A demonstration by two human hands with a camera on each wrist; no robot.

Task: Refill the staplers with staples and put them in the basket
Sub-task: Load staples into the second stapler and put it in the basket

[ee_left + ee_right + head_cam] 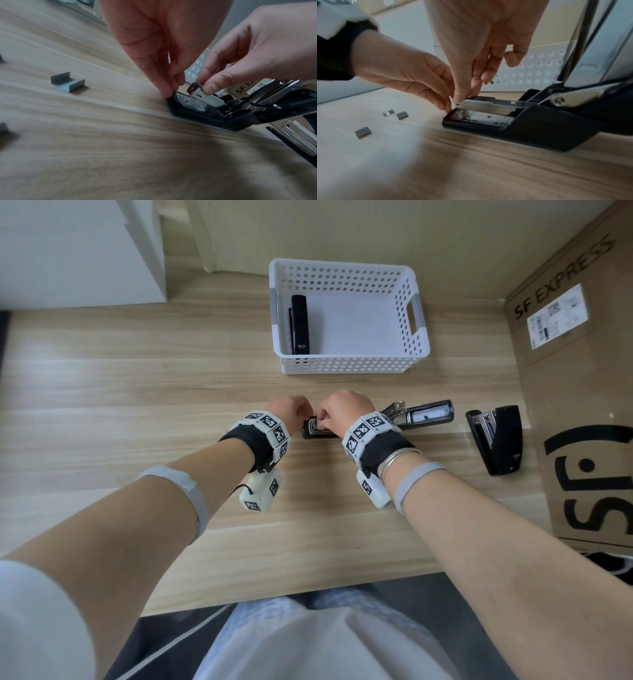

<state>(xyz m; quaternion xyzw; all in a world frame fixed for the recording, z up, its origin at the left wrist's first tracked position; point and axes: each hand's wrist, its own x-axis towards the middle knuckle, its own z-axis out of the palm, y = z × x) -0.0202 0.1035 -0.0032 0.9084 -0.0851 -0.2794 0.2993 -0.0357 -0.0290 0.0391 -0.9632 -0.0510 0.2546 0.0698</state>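
Note:
A black stapler (pixel 423 416) lies flipped open at the table's middle, its lid folded back to the right. My left hand (pixel 171 89) pinches the front tip of the stapler's base (pixel 539 125) against the table. My right hand (pixel 467 94) pinches the front end of the shiny metal magazine (pixel 488 106) between thumb and forefinger; whether a staple strip is under the fingers is hidden. Loose staple strips (pixel 402 115) lie on the table left of the stapler. A white perforated basket (pixel 416 313) stands behind, with one closed black stapler (pixel 299 325) in it.
Another black stapler (pixel 500 440) lies partly open to the right. A big cardboard box (pixel 582 392) walls off the right side. More staple strips (pixel 363 132) lie nearer the table's front left. The wooden table's edge (pixel 308 587) is close to my lap.

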